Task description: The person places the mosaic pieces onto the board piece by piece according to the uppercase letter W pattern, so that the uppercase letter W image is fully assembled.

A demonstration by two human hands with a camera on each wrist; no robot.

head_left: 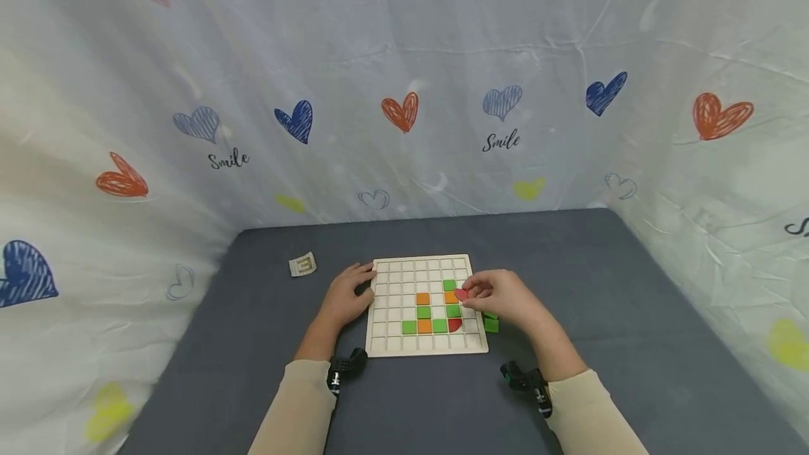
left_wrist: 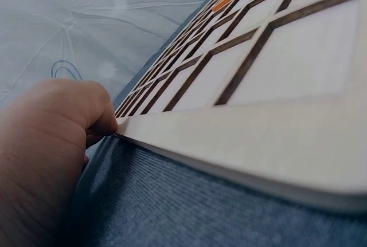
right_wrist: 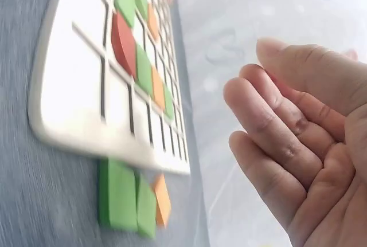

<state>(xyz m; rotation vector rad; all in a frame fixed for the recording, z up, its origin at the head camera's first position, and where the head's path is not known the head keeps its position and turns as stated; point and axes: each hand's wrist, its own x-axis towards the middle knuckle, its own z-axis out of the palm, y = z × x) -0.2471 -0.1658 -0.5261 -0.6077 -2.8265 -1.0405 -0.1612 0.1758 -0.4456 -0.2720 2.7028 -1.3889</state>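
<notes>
A pale wooden grid board [head_left: 392, 350] lies flat on the table with green, orange and red pieces in some cells. My left hand [head_left: 344, 297] rests at its left side, fingertips and thumb touching the edge. In the left wrist view the thumb [left_wrist: 106, 118] presses against the board's rim. Above the right columns, my right hand [head_left: 505, 293] pinches a red rounded piece [head_left: 461, 294] between thumb and fingers; in the right wrist view those fingers mostly hide it. One red quarter-round piece [head_left: 454, 326] sits in a lower cell, beside a green square [head_left: 439, 326].
Loose green blocks [head_left: 491, 325] and an orange block [right_wrist: 163, 201] lie just off the board's right edge. A small printed paper card [head_left: 303, 265] is at the back left of the grey table [head_left: 404, 406]. A heart-print curtain [head_left: 442, 55] surrounds the table's back and sides.
</notes>
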